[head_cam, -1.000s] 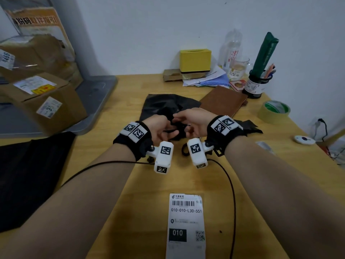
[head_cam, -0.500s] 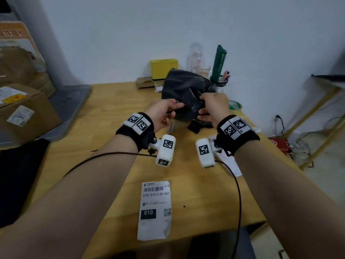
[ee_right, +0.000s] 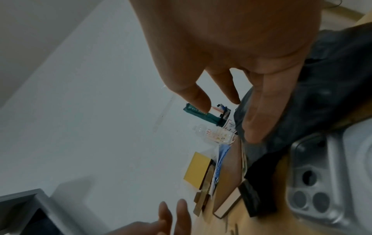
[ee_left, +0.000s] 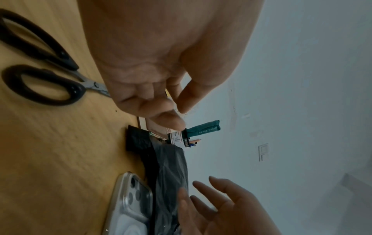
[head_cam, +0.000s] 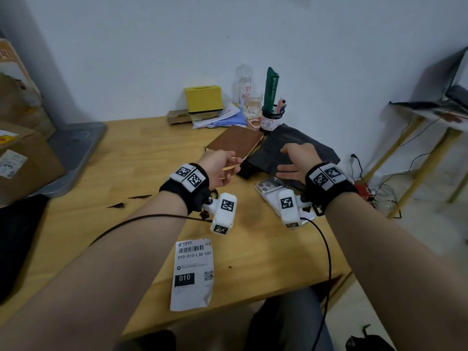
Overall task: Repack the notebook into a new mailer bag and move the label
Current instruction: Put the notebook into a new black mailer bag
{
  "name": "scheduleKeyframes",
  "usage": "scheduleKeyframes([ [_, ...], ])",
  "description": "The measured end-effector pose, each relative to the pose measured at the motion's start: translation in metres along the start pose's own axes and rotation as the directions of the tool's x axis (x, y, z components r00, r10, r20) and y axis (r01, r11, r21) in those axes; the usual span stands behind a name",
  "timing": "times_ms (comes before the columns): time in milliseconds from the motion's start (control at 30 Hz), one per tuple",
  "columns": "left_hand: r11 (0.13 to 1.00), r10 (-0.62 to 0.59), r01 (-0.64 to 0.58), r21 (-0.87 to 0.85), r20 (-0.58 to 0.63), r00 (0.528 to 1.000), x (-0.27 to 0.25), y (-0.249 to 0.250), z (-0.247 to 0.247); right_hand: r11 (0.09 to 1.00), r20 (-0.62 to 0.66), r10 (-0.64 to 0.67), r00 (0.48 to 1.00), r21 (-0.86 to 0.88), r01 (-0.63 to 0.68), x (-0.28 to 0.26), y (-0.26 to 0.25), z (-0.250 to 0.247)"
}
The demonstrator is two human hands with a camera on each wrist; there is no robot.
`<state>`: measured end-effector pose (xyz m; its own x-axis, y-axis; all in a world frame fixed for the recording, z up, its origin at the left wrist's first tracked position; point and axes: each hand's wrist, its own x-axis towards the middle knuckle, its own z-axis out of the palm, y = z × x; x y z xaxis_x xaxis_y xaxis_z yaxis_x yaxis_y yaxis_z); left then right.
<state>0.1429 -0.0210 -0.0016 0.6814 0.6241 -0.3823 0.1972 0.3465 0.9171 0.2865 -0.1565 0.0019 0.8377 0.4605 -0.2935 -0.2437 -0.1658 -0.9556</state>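
Nearest me, the label (head_cam: 193, 273) lies flat on the counter (head_cam: 266, 252), printed face up, its lower end close to the near edge. Nothing touches it.

Beyond it, a phone (head_cam: 272, 189) lies face down under my right wrist. In the left wrist view, scissors (ee_left: 43, 76) lie on the counter beside my left hand, black handles toward the camera. Two small dark scraps (head_cam: 117, 205) lie to the left of my left forearm.

My left hand (head_cam: 220, 168) hovers at the near corner of the notebook (head_cam: 235, 144). Fingers loosely curled, thumb and forefinger close together; I see nothing held between them. Whether the fingertips touch the notebook's edge, I cannot tell.

My right hand (head_cam: 296, 160) is spread wide, fingers straight, palm down over the mailer bag (head_cam: 311, 145). From the right wrist view the fingers sit just above or on the black film; contact not resolvable. It holds nothing.

The notebook, brown cover, lies closed and flat on the counter, outside any bag. The black bag lies crumpled just to its right, its left edge against the notebook's right side.

Further back by the wall: a pen cup (head_cam: 272, 120) with a green tube standing in it, a glass (head_cam: 252, 107), a clear bottle (head_cam: 244, 84), a yellow box (head_cam: 203, 98) on loose papers. Far left, cardboard boxes (head_cam: 22, 158) and a grey tray (head_cam: 76, 153).
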Motion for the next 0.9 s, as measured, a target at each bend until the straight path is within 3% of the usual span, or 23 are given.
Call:
scheduleKeyframes([
  [267,0.999,0.022,-0.020,0.032,-0.065,0.998,-0.014,-0.002,-0.025,0.999,0.129,-0.001,0.992,-0.054,0.008,-0.015,-0.007,0.029],
  [367,0.971,0.084,-0.040,0.236,-0.181,0.980,-0.014,0.001,-0.041,0.995,0.214,0.022,0.977,-0.096,-0.001,-0.024,-0.007,0.051],
  [467,0.871,0.233,-0.043,0.489,-0.336,0.913,-0.008,0.001,-0.073,0.986,0.306,0.055,0.950,-0.169,-0.002,-0.034,-0.006,0.078],
  [567,0.784,0.244,0.111,0.610,-0.467,0.850,-0.004,-0.007,-0.116,0.967,0.377,0.084,0.922,-0.254,0.015,-0.040,0.000,0.104],
  [700,0.634,0.146,0.396,0.664,-0.606,0.782,-0.019,-0.025,-0.166,0.917,0.448,0.133,0.884,-0.395,0.063,-0.051,0.010,0.149],
  [900,0.591,0.060,0.568,0.573,-0.733,0.677,-0.047,-0.035,-0.229,0.882,0.560,0.184,0.808,-0.457,0.116,-0.070,0.023,0.208],
])
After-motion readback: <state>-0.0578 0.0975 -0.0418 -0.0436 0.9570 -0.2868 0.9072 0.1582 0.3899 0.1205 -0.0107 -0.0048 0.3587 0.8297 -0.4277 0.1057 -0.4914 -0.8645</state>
